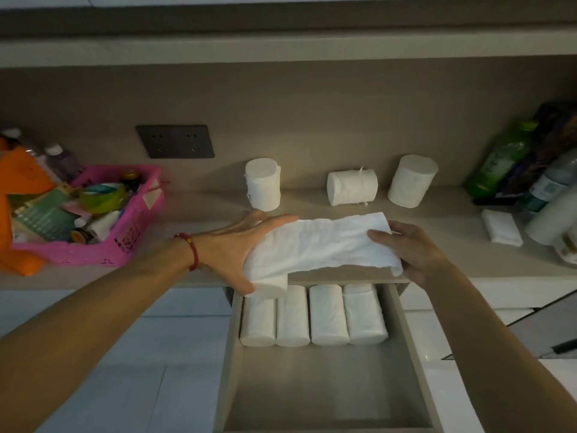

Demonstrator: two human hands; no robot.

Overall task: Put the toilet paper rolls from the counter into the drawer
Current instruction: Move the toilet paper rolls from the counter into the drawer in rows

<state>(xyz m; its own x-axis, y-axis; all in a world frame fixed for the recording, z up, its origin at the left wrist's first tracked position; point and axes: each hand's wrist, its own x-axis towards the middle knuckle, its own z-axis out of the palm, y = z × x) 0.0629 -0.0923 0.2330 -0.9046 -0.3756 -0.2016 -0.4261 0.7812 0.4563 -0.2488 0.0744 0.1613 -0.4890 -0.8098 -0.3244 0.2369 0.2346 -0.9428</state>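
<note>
White paper hides the roll the left hand (240, 245) grips; the right hand (412, 245) pinches its loose tail (324, 242).
Three rolls (352, 186) remain on the beige counter (203, 207), four (312, 314) in the open drawer (312, 385); right-side bottles (499, 160) are blurred.

Both bare forearms are extended forward from the lower corners of the view, converging toward the middle. The left hand (240, 248) is held palm-down and turned inward, with the fingers (274, 220) stretched flat and the thumb (246, 284) dropped below, so that a partly unrolled paper roll (271, 282) is clasped between them. A red cord bracelet (193, 250) is worn at the left wrist. The right hand (412, 250) is presented with its back upward, and the fingers (379, 237) are curled over the loose paper end (327, 242), which is pinched against the palm.
</note>
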